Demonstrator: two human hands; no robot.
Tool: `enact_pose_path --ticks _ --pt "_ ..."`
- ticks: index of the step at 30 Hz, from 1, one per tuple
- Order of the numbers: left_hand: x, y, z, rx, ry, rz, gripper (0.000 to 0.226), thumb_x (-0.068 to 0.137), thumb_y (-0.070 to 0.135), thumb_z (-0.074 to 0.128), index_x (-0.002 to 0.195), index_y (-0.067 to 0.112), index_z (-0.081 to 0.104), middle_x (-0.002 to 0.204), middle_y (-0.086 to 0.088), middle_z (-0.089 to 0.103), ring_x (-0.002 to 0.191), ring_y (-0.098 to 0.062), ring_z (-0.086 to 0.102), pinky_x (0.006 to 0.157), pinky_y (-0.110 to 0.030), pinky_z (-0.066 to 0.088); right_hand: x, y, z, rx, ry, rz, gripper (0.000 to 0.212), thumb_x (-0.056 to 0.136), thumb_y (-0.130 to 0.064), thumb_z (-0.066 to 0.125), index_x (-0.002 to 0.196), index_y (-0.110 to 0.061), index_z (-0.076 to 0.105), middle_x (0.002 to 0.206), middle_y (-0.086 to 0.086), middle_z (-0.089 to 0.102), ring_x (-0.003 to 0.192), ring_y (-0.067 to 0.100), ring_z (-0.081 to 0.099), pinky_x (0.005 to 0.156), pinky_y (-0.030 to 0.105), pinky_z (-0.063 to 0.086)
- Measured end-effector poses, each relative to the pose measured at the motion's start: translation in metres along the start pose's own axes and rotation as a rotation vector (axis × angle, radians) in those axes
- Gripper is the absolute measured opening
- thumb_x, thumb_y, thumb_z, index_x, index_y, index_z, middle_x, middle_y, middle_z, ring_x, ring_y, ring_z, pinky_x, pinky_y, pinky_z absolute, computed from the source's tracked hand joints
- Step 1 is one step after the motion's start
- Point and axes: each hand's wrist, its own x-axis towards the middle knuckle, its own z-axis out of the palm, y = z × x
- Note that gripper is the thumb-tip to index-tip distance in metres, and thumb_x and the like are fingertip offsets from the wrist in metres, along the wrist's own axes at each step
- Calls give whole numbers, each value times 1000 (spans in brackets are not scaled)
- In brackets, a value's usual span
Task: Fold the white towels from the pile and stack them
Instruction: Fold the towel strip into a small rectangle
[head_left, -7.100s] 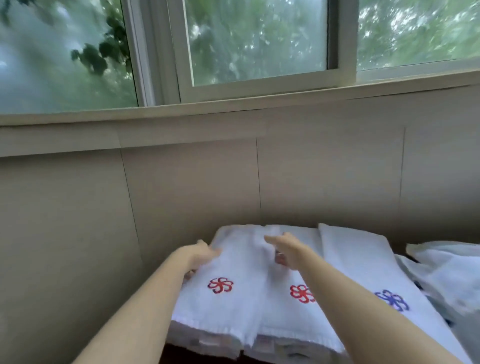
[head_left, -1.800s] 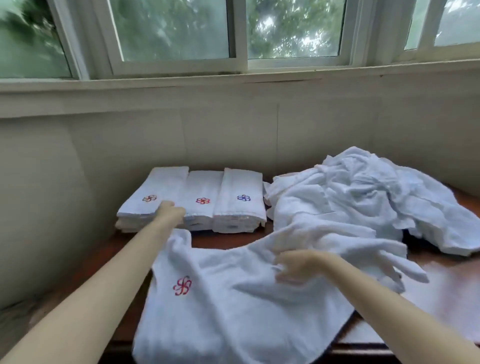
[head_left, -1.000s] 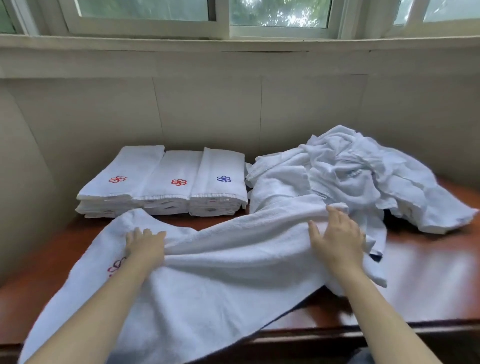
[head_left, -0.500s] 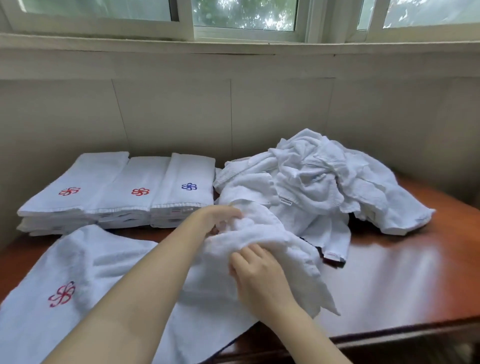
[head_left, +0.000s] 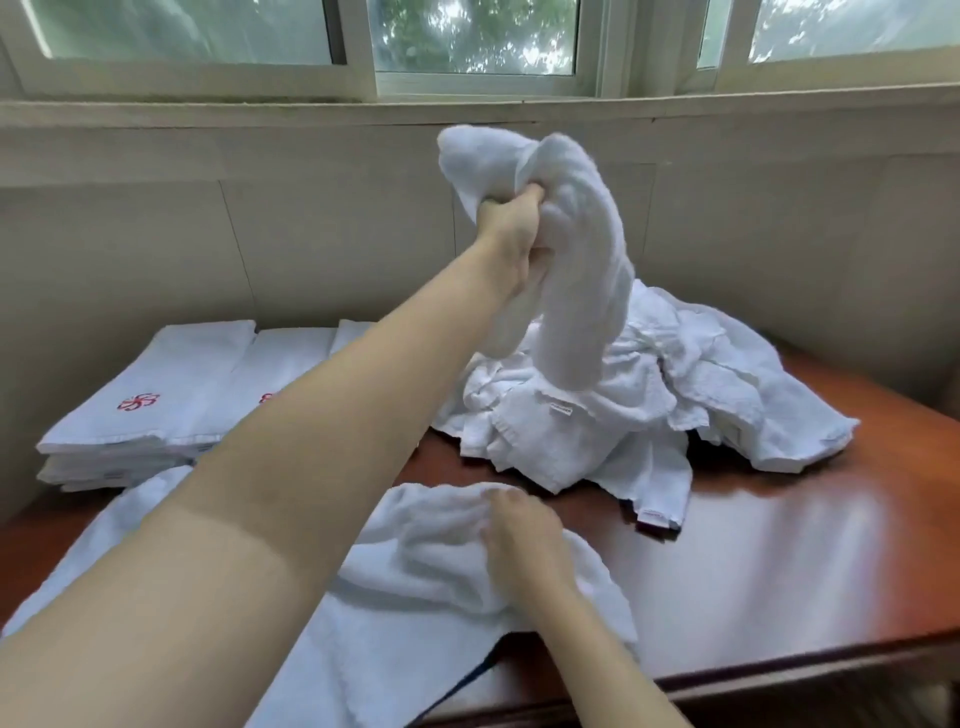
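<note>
Head view: left hand (head_left: 511, 236) is clenching the raised towel (head_left: 582, 249), holding it above the pile (head_left: 649, 395) to free it.
Right hand (head_left: 524, 545): gripping the flat towel (head_left: 415, 561), anchoring it on the surface (head_left: 805, 545).

Both arms of the person were bare from the wrist to the frame's lower edge, the left forearm (head_left: 311, 441) and the right forearm (head_left: 597, 654) uncovered by any sleeve. The left hand (head_left: 511, 244) and right hand (head_left: 524, 545) were likewise bare; blur hid finer detail of the fingers.
</note>
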Motion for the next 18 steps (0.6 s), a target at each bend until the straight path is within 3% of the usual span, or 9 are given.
enact_pose_path --ticks 2,4,6,8,11,12,14,16,18 --pt "-6 11 8 -20 -34 10 43 94 26 57 130 6 44 116 -20 63 101 -33 64 80 -42 56 7 21 -13 394 149 295 57 92 -19 56 143 -18 32 142 3 42 129 21 42 103 29 34" --pt "-9 12 10 40 -54 -19 41 93 25 56 127 4 45 113 -19 63 100 -31 64 84 -42 56 13 35 -35 728 414 406 82 86 -16 67 149 -22 15 152 2 26 138 18 31 108 28 32" --pt "-15 9 9 110 -103 -99 26 94 23 53 113 5 51 92 -12 66 80 -22 66 70 -33 57 20 43 -60 1006 483 419 97 79 -16 76 147 -28 7 149 -1 24 131 9 39 102 15 38" --pt "-21 5 10 120 -181 -212 16 95 19 48 84 9 52 55 -3 54 45 -13 55 47 -21 48 32 47 -85 1079 421 469 94 74 -29 80 142 -25 15 143 0 32 117 1 49 94 5 37" --pt "-26 2 17 75 -258 -280 29 93 15 44 64 13 45 41 2 43 34 -11 45 40 -16 43 54 54 -116 1291 384 430 73 81 -30 72 131 -24 20 147 0 36 129 14 43 110 43 36" --pt "-24 4 21 63 -280 -280 26 92 15 45 66 13 48 45 1 46 40 -12 47 43 -17 44 62 56 -128 1367 394 375 73 84 -31 69 135 -27 17 145 -3 40 129 16 45 107 47 38" --pt "-17 12 32 36 -286 -233 13 90 20 50 91 11 59 68 -4 57 61 -17 55 54 -24 50 85 64 -155 1456 436 292 74 87 -36 65 141 -35 16 141 -7 46 126 15 50 98 43 45" --pt "-4 22 44 35 -319 -149 30 92 25 51 117 9 56 85 -8 58 77 -21 57 58 -28 49 116 75 -183 1426 432 336 68 88 -44 61 144 -32 25 139 -6 48 122 16 52 89 38 49" --pt "14 26 56 -15 -403 -61 35 96 27 49 127 10 50 87 -8 57 77 -21 57 58 -27 46 151 88 -204 1297 378 412 47 91 -44 57 131 -25 44 119 -5 58 100 15 59 78 33 51"
